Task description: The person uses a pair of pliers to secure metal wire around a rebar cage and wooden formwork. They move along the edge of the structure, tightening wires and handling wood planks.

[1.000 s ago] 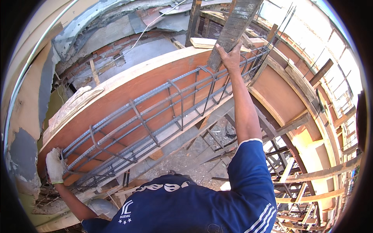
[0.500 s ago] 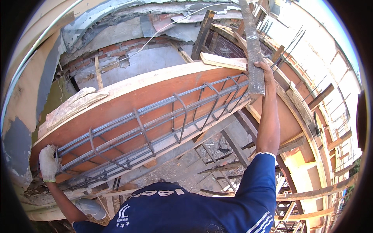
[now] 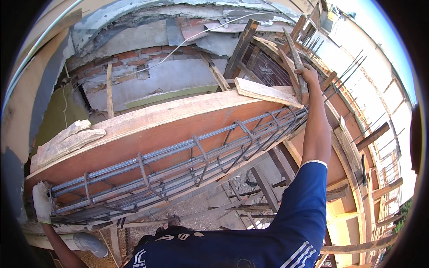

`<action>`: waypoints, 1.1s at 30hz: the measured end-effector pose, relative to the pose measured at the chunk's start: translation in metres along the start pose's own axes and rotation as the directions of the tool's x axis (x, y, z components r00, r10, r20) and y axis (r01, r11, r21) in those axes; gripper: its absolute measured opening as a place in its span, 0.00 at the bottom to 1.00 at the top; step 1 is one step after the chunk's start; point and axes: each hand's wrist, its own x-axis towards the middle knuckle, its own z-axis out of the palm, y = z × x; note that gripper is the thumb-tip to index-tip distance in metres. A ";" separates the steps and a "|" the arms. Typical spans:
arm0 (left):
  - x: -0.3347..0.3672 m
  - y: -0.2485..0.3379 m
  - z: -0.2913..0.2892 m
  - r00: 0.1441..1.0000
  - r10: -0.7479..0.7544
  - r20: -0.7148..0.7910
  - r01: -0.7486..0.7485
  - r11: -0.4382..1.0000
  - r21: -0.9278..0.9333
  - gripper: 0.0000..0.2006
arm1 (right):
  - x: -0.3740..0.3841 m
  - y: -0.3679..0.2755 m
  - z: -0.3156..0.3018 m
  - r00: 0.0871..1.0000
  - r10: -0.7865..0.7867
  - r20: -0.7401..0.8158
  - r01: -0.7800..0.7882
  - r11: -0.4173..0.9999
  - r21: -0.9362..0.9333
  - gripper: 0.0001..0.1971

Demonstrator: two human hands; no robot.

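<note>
A long formwork board with a reddish-brown inner face (image 3: 147,138) runs across in front of me. Along it lies a steel rebar cage (image 3: 195,156) with long bars and square stirrups. My left hand (image 3: 42,203), in a white knitted glove, is at the cage's left end, against or right beside the bars; its fingers do not show clearly. At the far right end, my bare right hand (image 3: 308,76) grips a narrow, dark wooden plank (image 3: 295,56). The plank slants up and away, its lower end near the board's top edge.
A loose pale board (image 3: 263,91) rests on the formwork's top edge; splintered wood (image 3: 73,138) lies at its left. Curved formwork (image 3: 353,178) and projecting rebar stand at right. Below are timber props (image 3: 266,187) and a grey pipe (image 3: 89,243). Broken brick wall (image 3: 120,62) stands behind.
The plank in my right hand has tipped away and looks shorter, with its lower end farther from me. My left hand stays at the cage's end. The view has shifted slightly.
</note>
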 end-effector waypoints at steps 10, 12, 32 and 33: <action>-0.030 -0.033 0.003 0.965 -0.263 0.022 0.258 0.925 -0.277 0.24 | 0.016 0.010 0.101 0.984 0.180 -0.005 -0.134 0.716 -0.685 0.20; -0.048 -0.048 0.011 0.977 -0.208 -0.054 0.192 0.956 -0.221 0.22 | 0.020 0.009 0.115 0.986 0.166 -0.036 -0.144 0.703 -0.696 0.19; 0.042 0.030 -0.040 0.895 -0.164 0.415 0.343 0.846 -0.407 0.15 | -0.383 0.018 -0.002 0.843 -0.160 -0.513 0.255 0.959 0.121 0.12; 0.040 0.045 -0.057 0.870 -0.209 0.447 0.388 0.850 -0.356 0.17 | -0.423 0.048 0.017 0.869 0.033 -0.494 0.113 0.958 0.262 0.12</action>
